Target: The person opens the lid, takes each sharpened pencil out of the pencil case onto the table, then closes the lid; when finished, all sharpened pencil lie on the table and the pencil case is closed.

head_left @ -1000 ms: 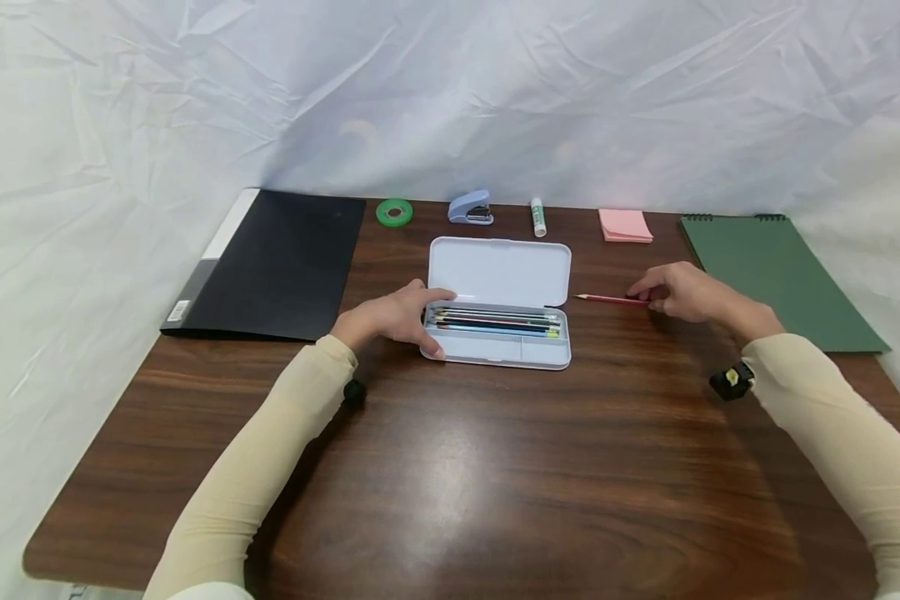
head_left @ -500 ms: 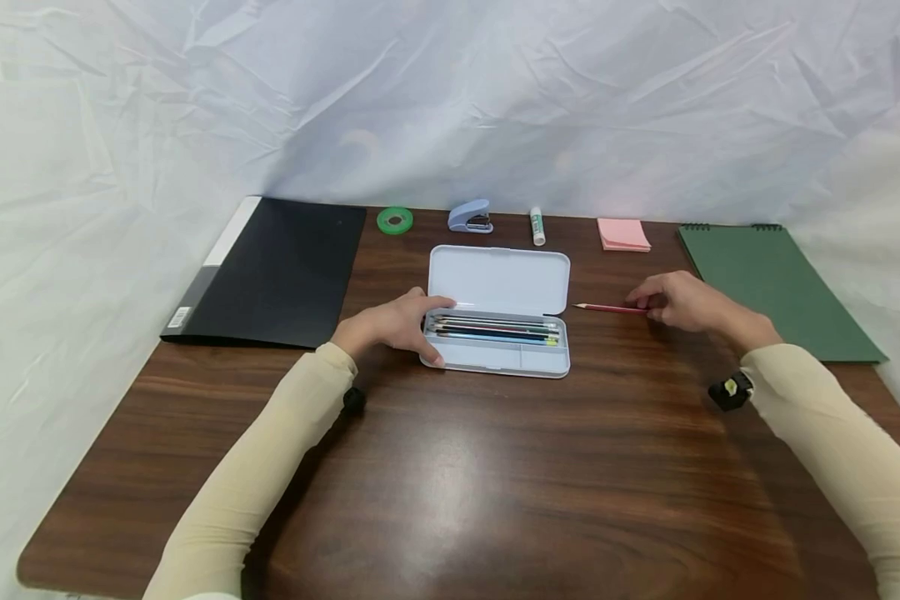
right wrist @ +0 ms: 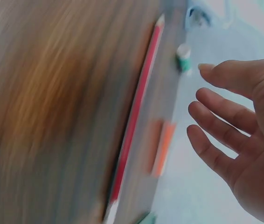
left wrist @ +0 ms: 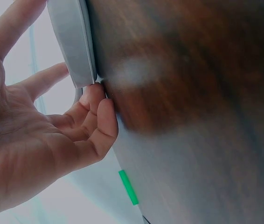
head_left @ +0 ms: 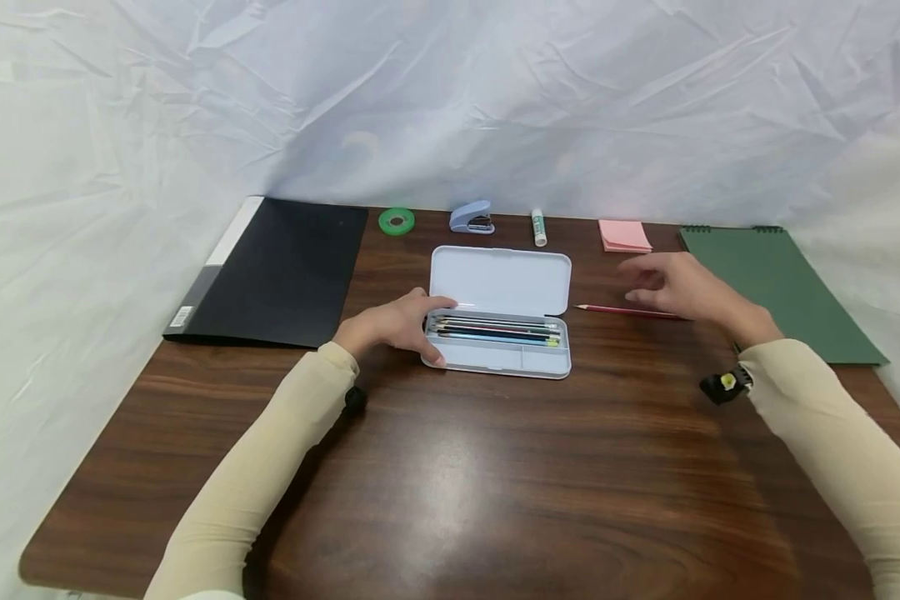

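A white pencil case lies with its lid raised at the middle of the table, several pencils in its long back compartment. My left hand grips the case's left end, thumb at the front edge and a finger at the back. In the left wrist view, curled fingertips touch the lower edge of the case's end. A red pencil lies on the table to the right of the case, its point towards the case. Just above this pencil is my right hand, fingers spread loosely and holding nothing; the right wrist view shows a gap between them.
Along the back stand a green tape roll, a light blue stapler, a glue stick and pink sticky notes. A black folder lies at left, a green spiral notebook at right.
My right hand has come up off the red pencil and its fingers have spread; the pencil stays on the table. My left hand keeps its place on the case. The head view tilted slightly up.
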A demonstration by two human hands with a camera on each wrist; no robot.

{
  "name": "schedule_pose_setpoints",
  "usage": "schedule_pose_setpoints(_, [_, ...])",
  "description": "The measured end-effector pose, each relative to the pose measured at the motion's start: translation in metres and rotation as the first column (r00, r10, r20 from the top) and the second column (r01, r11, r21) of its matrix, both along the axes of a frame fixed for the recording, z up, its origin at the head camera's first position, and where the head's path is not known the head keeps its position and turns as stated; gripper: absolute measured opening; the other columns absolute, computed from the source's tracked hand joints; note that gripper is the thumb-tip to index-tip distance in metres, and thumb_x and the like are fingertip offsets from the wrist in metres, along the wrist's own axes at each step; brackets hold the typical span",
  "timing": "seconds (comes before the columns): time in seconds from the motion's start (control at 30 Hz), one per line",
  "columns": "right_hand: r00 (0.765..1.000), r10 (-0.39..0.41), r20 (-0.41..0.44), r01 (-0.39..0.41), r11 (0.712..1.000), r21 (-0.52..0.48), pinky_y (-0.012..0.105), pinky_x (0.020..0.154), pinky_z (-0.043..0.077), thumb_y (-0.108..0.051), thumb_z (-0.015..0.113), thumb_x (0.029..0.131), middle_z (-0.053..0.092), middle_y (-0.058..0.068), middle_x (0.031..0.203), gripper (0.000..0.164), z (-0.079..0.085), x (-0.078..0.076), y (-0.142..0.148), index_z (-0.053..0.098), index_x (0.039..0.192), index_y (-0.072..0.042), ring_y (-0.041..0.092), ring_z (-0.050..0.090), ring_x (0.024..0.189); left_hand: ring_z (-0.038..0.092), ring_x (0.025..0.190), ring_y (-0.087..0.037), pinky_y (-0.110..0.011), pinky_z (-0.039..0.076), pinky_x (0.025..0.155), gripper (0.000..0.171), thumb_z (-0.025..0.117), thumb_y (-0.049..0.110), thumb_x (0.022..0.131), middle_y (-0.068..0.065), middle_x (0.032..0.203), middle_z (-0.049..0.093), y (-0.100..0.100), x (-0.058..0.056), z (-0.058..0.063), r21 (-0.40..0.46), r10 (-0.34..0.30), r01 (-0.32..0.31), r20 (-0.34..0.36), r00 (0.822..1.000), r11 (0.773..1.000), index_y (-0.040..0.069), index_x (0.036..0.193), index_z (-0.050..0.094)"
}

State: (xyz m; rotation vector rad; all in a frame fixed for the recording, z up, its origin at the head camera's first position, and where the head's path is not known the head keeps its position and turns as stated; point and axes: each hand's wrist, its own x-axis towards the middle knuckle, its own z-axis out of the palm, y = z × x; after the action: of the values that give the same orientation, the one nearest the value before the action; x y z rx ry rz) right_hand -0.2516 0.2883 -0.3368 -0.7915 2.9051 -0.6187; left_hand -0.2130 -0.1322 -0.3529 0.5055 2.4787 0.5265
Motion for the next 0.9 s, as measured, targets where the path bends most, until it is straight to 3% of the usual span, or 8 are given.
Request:
schedule_pose_setpoints(0.1, [0.999, 0.038, -0.031, -0.039, 0.999, -0.028, 0.052, 0.084, 0.053, -0.006, 0.075, 0.087, 0.068, 0.021, 0.122, 0.044, 0.006, 0.002, -0.019, 0.063, 0.129, 0.0, 0.034, 0.068, 0.1, 0.045, 0.113, -0.027, -0.042, 0.041, 0.095, 0.098, 0.086, 0.037, 0.078, -0.015, 0.129, 0.04, 0.001, -0.001, 0.0, 0.001, -0.001, 0.001, 0.001, 1.0, 1.0, 0.026, 0.158, 0.03])
schedule_pose_setpoints(0.3, [0.996, 0.091, 0.021, -0.089, 0.994, -0.067, 0.052, 0.092, 0.051, -0.007, 0.076, 0.087, 0.066, 0.018, 0.128, 0.049, 0.009, 0.008, -0.06, 0.061, 0.133, -0.003, 0.034, 0.066, 0.111, 0.045, 0.112, -0.026, -0.041, 0.041, 0.093, 0.097, 0.085, 0.038, 0.079, -0.015, 0.13, 0.04, 0.0, -0.003, -0.001, -0.006, -0.005, 0.005, -0.003, 1.0, 1.0, 0.027, 0.158, 0.029])
schedule_pose_setpoints(0.47, [0.981, 0.195, 0.002, -0.194, 0.976, -0.101, 0.048, 0.086, 0.055, -0.006, 0.078, 0.085, 0.071, 0.014, 0.116, 0.047, 0.005, 0.012, -0.093, 0.064, 0.13, -0.004, 0.028, 0.067, 0.099, 0.045, 0.113, -0.027, -0.042, 0.041, 0.094, 0.097, 0.085, 0.038, 0.078, -0.015, 0.13, 0.04, -0.001, -0.004, -0.001, -0.006, -0.002, 0.002, -0.004, 1.0, 1.0, 0.027, 0.158, 0.03])
schedule_pose_setpoints(0.67, [0.944, 0.331, 0.002, -0.33, 0.942, -0.066, 0.043, 0.084, 0.057, -0.008, 0.075, 0.088, 0.072, 0.012, 0.112, 0.044, -0.004, 0.016, -0.125, 0.064, 0.13, -0.004, 0.024, 0.068, 0.098, 0.045, 0.115, -0.027, -0.043, 0.042, 0.095, 0.098, 0.086, 0.039, 0.078, -0.014, 0.131, 0.04, -0.003, -0.004, -0.001, -0.014, 0.005, -0.006, -0.006, 1.0, 1.0, 0.028, 0.158, 0.03])
schedule_pose_setpoints(0.9, [0.929, 0.368, -0.023, -0.367, 0.929, 0.033, 0.042, 0.083, 0.055, -0.008, 0.075, 0.087, 0.074, 0.009, 0.105, 0.039, -0.009, 0.021, -0.15, 0.068, 0.125, -0.004, 0.021, 0.068, 0.093, 0.045, 0.117, -0.028, -0.044, 0.042, 0.097, 0.098, 0.085, 0.041, 0.077, -0.015, 0.132, 0.04, -0.004, -0.004, -0.001, -0.019, 0.013, -0.013, 0.0, 1.0, 1.0, 0.029, 0.157, 0.03])
